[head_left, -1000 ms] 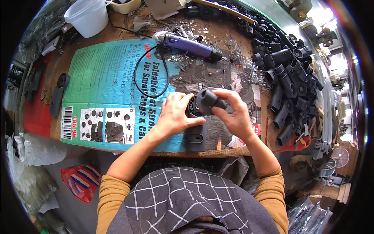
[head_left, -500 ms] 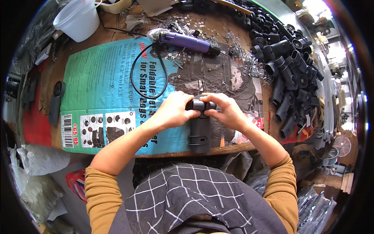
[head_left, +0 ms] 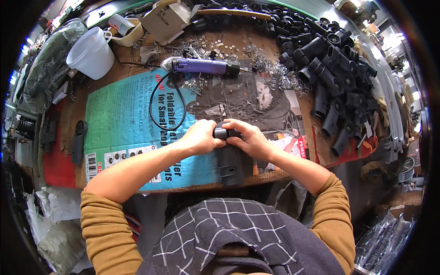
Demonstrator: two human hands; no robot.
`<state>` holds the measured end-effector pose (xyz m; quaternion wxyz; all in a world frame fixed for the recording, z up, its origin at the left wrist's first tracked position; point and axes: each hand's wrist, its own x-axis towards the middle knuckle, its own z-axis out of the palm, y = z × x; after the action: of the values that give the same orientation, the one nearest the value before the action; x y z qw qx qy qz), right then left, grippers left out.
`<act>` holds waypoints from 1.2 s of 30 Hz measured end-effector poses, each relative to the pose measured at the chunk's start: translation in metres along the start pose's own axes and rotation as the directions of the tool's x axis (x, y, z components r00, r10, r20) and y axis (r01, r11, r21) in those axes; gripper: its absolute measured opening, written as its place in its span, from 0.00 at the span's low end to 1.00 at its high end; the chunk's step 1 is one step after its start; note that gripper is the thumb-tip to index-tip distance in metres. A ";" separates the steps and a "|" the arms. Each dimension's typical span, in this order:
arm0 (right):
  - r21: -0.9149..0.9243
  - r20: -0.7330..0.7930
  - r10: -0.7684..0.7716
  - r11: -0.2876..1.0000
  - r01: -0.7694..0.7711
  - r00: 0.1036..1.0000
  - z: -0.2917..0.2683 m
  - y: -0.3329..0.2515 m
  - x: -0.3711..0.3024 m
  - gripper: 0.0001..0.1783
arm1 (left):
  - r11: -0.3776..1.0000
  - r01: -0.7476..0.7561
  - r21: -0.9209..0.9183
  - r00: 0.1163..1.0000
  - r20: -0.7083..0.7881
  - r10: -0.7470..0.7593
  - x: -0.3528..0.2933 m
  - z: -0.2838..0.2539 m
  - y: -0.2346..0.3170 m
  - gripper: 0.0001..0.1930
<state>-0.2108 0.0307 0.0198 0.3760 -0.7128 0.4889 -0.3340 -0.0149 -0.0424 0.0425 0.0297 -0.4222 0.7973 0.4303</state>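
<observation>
At the near edge of the bench, a black plastic fitting with a slotted tube-like body lies between my hands, its rounded head away from me. My left hand is closed on the left side of that head, thumb near the joint. From the right, my right hand grips the same head, with its fingers on top and its thumb lower. The fingers hide part of the joint. Beyond them rests a purple electric screwdriver, bit pointing right, with a looped black cable.
Flattened printed cardboard covers much of the bench. Washers and screws and springs lie scattered behind. Many black fittings are heaped at right. A white bucket stands far left; another dark part lies left.
The whole view has shifted, showing more of the bench's far side. Both hands still hold the fitting's head, and my right fingers now lie further over it.
</observation>
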 end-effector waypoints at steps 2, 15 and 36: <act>0.026 -0.078 -0.032 0.999 0.034 0.996 0.007 0.007 -0.008 0.19 | 0.971 0.181 -0.153 0.980 0.105 -0.166 0.003 -0.002 0.006 0.20; 0.895 0.178 0.264 0.358 -0.268 0.948 0.002 -0.028 -0.057 0.33 | 0.622 -0.195 -0.758 0.978 -0.198 0.066 -0.043 0.028 0.040 0.21; -0.902 -0.096 -0.464 0.414 0.120 0.880 0.055 -0.046 -0.002 0.13 | 0.895 -0.404 -0.189 0.697 -0.697 0.167 -0.065 0.058 -0.007 0.40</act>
<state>-0.1445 0.0555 0.0315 -0.1964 -0.8100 0.5105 -0.2118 0.0137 0.0392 0.0284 -0.3948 -0.4150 0.7279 0.3769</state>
